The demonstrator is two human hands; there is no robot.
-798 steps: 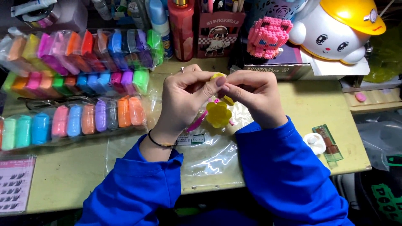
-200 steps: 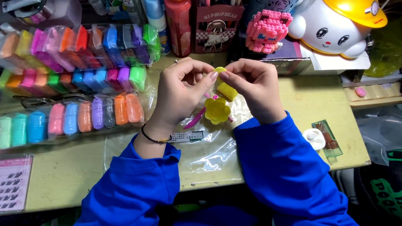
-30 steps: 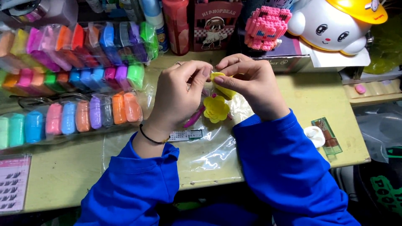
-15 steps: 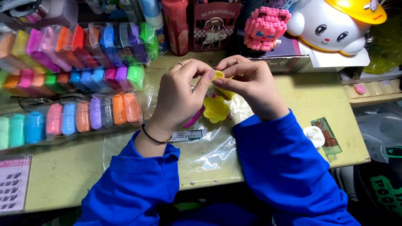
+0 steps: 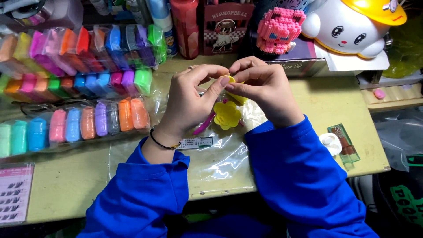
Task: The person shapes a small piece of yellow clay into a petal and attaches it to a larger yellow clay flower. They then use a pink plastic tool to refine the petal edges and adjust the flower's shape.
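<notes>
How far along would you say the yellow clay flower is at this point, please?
Done: a yellow flower shape with petals lies on the clear plastic sheet. In hand: the left hand and right hand pinch a small yellow clay piece above it. Left: that piece is not yet on the flower; the pink tool lies unused beside it.

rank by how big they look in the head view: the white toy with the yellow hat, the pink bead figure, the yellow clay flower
1. white toy
2. pink bead figure
3. yellow clay flower, though it lies nearer the camera
</notes>
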